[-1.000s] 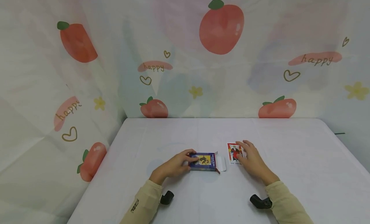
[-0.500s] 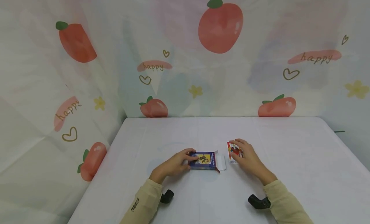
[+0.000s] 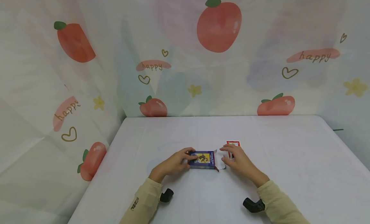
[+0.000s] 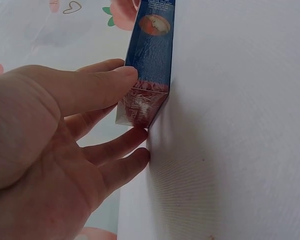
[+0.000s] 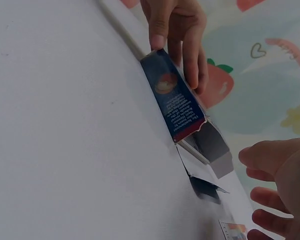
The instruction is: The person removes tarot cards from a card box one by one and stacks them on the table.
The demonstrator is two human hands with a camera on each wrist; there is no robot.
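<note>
A blue card box [image 3: 202, 159] with a yellow picture lies on the table, its right end open and a white flap [image 3: 220, 157] sticking out. My left hand [image 3: 172, 165] holds its closed left end, thumb [image 4: 107, 87] on one side and fingers on the others. The right wrist view looks into the box's grey opening [image 5: 210, 141]. Beside that flap hovers my right hand [image 3: 241, 161], fingers spread and loosely bent around nothing. A red-bordered card [image 3: 233, 142] lies flat under the right hand, which hides most of it; its corner shows in the right wrist view.
The white-covered table [image 3: 185, 134] runs back to a fruit-printed cloth wall [image 3: 219, 73], with a second cloth wall [image 3: 43, 153] along the left. A black curved piece [image 3: 167, 195] sits at the left sleeve, another black piece [image 3: 253, 205] at the right one.
My right hand has moved left from over the card to the box's open flap. The card stays on the table. The left hand and box hold their place.
</note>
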